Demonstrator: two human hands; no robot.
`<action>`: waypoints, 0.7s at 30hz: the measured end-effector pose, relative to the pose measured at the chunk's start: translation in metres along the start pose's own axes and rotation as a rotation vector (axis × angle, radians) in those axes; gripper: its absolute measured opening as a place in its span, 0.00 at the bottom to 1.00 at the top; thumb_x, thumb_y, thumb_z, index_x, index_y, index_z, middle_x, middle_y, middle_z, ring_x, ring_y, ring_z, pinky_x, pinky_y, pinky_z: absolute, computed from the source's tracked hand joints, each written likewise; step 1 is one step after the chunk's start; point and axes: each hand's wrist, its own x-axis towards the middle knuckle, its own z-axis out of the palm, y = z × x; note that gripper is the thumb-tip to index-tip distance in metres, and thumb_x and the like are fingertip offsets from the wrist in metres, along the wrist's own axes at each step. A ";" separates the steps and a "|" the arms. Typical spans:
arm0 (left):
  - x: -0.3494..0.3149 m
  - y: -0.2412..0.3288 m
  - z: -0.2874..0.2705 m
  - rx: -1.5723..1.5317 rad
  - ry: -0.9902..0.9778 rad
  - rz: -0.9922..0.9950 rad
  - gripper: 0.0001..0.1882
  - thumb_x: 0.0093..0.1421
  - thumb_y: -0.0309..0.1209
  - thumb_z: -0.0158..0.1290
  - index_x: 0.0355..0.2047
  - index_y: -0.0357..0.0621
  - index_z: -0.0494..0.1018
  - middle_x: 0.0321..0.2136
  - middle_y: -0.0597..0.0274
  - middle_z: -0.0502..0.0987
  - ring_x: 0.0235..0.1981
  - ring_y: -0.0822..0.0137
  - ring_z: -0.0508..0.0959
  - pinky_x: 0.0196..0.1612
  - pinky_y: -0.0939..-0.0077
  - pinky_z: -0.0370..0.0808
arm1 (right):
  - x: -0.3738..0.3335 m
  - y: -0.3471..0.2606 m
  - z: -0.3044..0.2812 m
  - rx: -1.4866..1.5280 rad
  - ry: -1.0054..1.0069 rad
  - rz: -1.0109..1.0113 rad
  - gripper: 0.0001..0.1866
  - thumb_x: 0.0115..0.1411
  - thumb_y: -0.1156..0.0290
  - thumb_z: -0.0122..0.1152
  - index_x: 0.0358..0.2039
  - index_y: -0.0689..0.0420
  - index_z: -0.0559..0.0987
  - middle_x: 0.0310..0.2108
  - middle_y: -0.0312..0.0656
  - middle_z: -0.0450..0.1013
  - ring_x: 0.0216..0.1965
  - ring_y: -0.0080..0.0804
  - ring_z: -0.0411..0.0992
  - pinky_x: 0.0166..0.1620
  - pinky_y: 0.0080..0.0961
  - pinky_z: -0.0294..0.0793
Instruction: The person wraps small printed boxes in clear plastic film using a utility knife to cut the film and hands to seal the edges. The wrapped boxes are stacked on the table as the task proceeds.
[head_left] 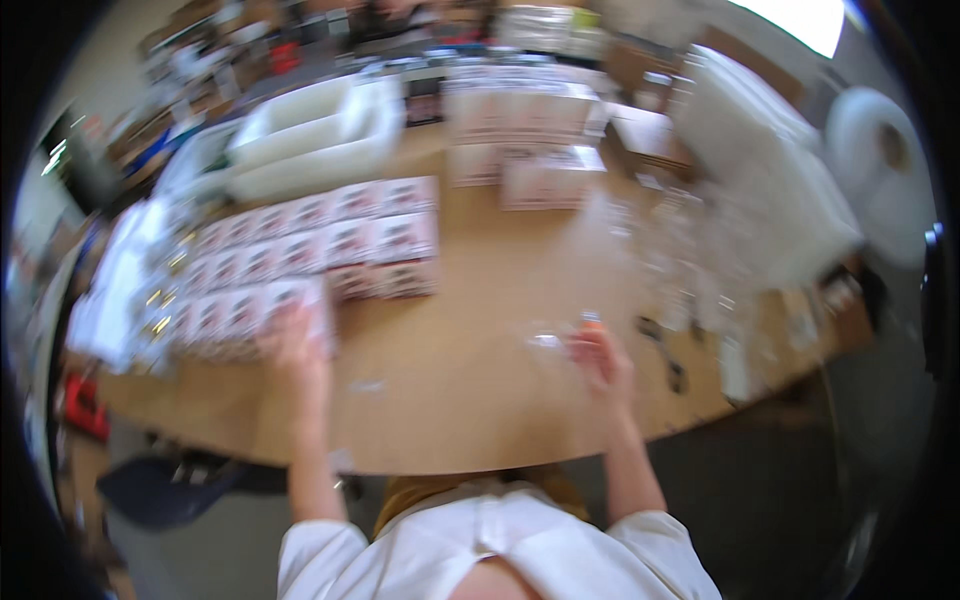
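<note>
On the left, my left hand has its fingers around the near side of a small white box with a dark-and-red print. That box stands at the front right end of several rows of matching boxes. My right hand is closed over the table on the right, around a small orange object with a pale tip; its kind is too blurred to tell. Beside those fingers lies a crumpled bit of clear plastic. Motion blur smears both hands.
More boxes are stacked at the back, beside white foam trays. Clear plastic packaging and a dark pair of scissors lie right, near white foam sheets and a roll. The wooden table has a curved-looking front edge.
</note>
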 end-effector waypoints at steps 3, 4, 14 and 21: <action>-0.010 -0.014 0.011 0.160 -0.017 0.025 0.25 0.56 0.22 0.54 0.56 0.44 0.72 0.62 0.59 0.67 0.67 0.58 0.60 0.69 0.40 0.42 | 0.014 -0.013 -0.003 0.060 -0.004 0.003 0.11 0.68 0.78 0.48 0.47 0.62 0.75 0.46 0.43 0.74 0.40 0.27 0.76 0.44 0.23 0.77; -0.013 -0.011 0.009 0.234 0.027 0.016 0.25 0.56 0.22 0.54 0.56 0.44 0.72 0.63 0.59 0.66 0.68 0.58 0.59 0.69 0.40 0.42 | 0.024 -0.017 -0.017 0.013 0.040 -0.054 0.11 0.68 0.78 0.47 0.47 0.63 0.75 0.47 0.44 0.73 0.40 0.27 0.76 0.44 0.23 0.77; -0.009 0.020 0.009 -0.036 0.216 0.222 0.16 0.58 0.21 0.55 0.48 0.43 0.76 0.58 0.59 0.71 0.66 0.50 0.62 0.69 0.37 0.39 | 0.062 0.035 -0.093 -1.094 0.407 -0.173 0.24 0.61 0.64 0.61 0.56 0.57 0.70 0.62 0.57 0.57 0.65 0.57 0.53 0.62 0.51 0.55; -0.015 0.027 0.004 -0.174 0.236 0.203 0.15 0.57 0.19 0.55 0.45 0.44 0.77 0.53 0.59 0.73 0.64 0.50 0.65 0.69 0.35 0.41 | 0.108 -0.038 -0.062 -1.233 0.626 -0.376 0.40 0.53 0.62 0.70 0.64 0.50 0.63 0.65 0.57 0.51 0.65 0.56 0.51 0.64 0.54 0.49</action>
